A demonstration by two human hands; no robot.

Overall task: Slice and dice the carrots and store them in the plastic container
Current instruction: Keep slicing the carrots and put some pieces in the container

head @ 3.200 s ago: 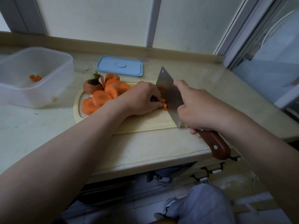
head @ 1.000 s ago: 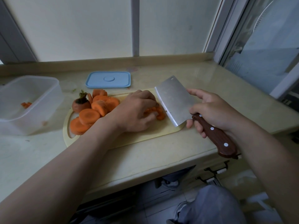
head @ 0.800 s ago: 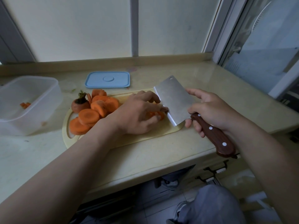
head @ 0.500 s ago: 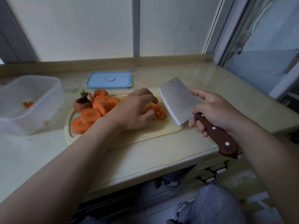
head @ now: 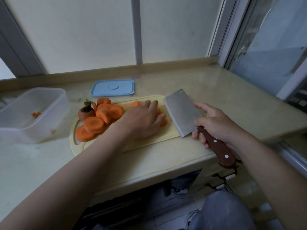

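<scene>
A pale cutting board [head: 149,143] lies on the counter. Several thick carrot slices [head: 94,124] and a carrot top with its stem [head: 86,112] are piled on its left half. My left hand [head: 142,120] lies flat over small cut carrot pieces [head: 163,121] in the board's middle, fingers stretched out. My right hand [head: 216,125] grips the wooden handle of a cleaver [head: 181,113], whose blade leans flat-side up just right of those pieces. The clear plastic container [head: 29,113] at the left holds a few diced bits [head: 35,114].
A blue lid [head: 113,87] lies behind the board near the window sill. The counter edge runs close below the board, and the cleaver handle reaches past it. A window frame stands at the right.
My left hand has flattened and spread over the cut pieces, reaching further back. The cleaver has stayed tilted beside them, shifted only slightly.
</scene>
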